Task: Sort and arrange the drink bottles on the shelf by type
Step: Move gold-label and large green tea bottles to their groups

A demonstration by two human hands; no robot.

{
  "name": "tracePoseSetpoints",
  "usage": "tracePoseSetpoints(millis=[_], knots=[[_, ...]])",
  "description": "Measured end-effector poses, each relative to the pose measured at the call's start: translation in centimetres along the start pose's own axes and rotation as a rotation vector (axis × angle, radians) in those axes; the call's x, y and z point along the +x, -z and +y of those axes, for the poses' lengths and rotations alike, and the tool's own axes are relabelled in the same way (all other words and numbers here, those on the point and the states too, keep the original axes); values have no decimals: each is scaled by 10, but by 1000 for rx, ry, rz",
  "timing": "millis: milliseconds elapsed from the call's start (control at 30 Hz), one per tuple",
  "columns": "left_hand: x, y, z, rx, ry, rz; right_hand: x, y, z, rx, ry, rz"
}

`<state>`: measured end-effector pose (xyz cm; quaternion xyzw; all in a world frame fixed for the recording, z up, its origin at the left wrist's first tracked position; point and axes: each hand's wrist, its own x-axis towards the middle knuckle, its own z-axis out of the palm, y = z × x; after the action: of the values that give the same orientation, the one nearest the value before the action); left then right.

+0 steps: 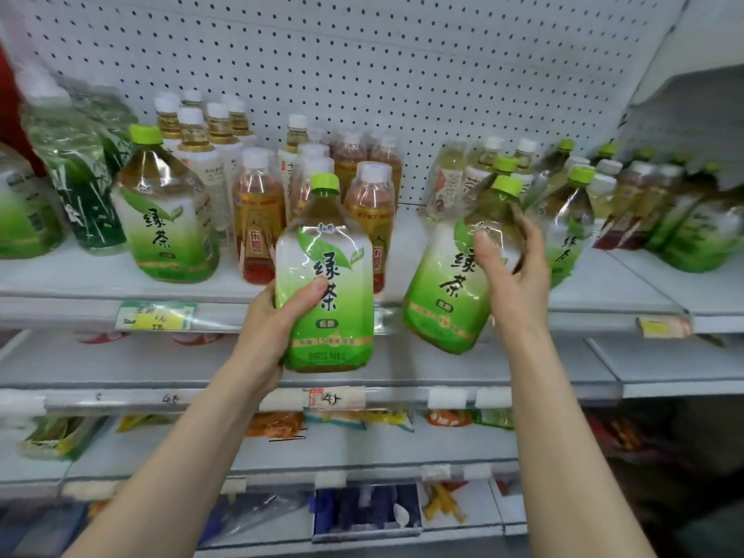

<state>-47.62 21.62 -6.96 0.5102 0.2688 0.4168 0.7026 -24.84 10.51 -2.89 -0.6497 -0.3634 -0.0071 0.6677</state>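
Nearest, two bare forearms reach up from the bottom edge. Left hand [277, 316] wraps around the lower body of a large clear plastic green-tea bottle with a green label and green cap [328, 283], thumb across its front, holding it upright in front of the white shelf edge [80, 304]. Right hand [511, 263] clasps a second, matching green-tea bottle [447, 283] by its upper side, tilted with the cap leaning right, its base off the shelf. Behind, on that shelf, a third green-tea bottle [169, 211] stands at left, beside amber bottles with white caps [257, 211]. Farthest back is white pegboard [362, 66].
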Motion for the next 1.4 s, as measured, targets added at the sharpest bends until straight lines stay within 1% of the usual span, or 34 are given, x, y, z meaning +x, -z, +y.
tracePoseSetpoints(millis=[200,533,733,967,1167,1333,1400], knots=[[-19,-57,-21,45,33,-77,-12,57,21,61,-53,-15],[-45,-225,-76,9,22,-164,14,236,54,-34,-32,-44],[-44,-310,-113,12,34,-200,50,310,82,-65,-15,-48],[15,-382,-133,27,0,-252,129,354,110,-127,85,-10],[75,-441,-128,23,-50,-280,211,389,127,-159,125,52],[111,-475,-135,7,-70,-257,275,413,153,-184,130,-6],[124,-483,-141,21,-87,-229,297,421,171,-145,94,-78]])
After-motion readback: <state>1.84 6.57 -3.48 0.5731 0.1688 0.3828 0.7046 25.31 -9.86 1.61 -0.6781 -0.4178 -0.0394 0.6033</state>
